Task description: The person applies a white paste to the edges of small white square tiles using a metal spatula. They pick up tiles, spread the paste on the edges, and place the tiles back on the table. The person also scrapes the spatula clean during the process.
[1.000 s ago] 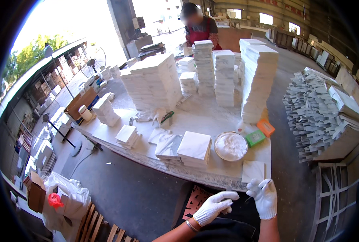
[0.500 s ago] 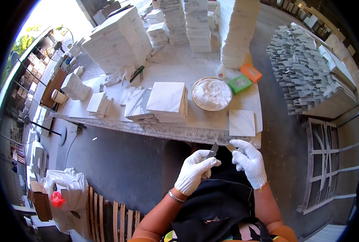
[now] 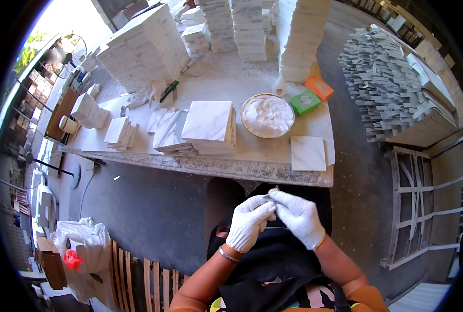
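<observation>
Both gloved hands now meet below the desk (image 3: 200, 165), at 6 o'clock from the marble tile stack (image 3: 209, 126). The left hand (image 3: 248, 222) and right hand (image 3: 298, 216), apart a moment ago, together pinch a small grey piece (image 3: 271, 196), which I cannot identify.

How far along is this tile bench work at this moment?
Done: a white square marble tile lies alone at the bench edge. In hand: both white-gloved hands, left hand and right hand, meet over a small thin object. Left: stacked marble tiles and a round bowl of white paste wait.
</observation>
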Tool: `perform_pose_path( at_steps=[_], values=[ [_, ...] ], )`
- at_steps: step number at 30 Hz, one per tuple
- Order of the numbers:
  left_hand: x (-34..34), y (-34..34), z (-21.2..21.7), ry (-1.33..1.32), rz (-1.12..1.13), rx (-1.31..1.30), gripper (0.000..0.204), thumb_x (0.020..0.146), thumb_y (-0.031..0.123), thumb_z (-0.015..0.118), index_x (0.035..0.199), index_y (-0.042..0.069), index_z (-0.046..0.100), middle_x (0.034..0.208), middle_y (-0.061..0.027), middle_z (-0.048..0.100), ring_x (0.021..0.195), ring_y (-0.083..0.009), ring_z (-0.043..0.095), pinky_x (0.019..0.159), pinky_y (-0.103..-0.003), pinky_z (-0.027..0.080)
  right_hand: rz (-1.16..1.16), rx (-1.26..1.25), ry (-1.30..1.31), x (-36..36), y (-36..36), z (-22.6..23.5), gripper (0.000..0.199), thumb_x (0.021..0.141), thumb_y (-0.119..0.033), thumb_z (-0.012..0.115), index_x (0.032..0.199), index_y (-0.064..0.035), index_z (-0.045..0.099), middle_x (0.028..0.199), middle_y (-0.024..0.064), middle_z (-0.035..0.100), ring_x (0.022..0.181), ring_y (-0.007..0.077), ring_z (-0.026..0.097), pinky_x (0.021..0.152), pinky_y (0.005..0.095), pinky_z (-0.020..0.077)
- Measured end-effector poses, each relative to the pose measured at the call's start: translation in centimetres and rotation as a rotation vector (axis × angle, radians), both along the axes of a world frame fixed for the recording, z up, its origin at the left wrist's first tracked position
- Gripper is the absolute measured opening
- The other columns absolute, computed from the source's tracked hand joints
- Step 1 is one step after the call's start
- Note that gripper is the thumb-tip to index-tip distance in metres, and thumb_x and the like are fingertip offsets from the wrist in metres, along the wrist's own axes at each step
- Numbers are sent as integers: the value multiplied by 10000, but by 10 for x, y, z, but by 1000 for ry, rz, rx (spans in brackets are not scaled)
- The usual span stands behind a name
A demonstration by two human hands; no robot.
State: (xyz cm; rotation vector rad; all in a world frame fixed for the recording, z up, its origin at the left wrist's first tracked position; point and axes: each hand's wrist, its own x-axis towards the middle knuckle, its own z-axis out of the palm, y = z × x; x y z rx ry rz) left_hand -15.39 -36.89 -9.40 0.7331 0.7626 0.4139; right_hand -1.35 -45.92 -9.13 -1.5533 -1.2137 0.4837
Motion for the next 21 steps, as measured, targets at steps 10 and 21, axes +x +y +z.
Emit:
perform_pose_path(
  at_steps=[10, 21],
  values=[
    [4, 1, 20, -2, -43, 129, 165, 965, 139, 653, 1020, -16, 660, 728, -6, 619, 554, -26, 426, 517, -187, 324, -68, 40, -154, 13, 4, 17, 322, 882, 26, 690, 1202, -10, 706, 1128, 159, 742, 999, 280, 738, 854, 335, 595],
    [-4, 1, 11, 44, -65, 103, 254, 943, 140, 680, 1124, -38, 678, 726, 1, 607, 566, -20, 408, 521, -192, 301, -181, 23, -241, 25, 3, 7, 317, 889, 29, 712, 1205, 10, 713, 1124, 130, 757, 907, 149, 738, 808, 274, 593]
  ],
)
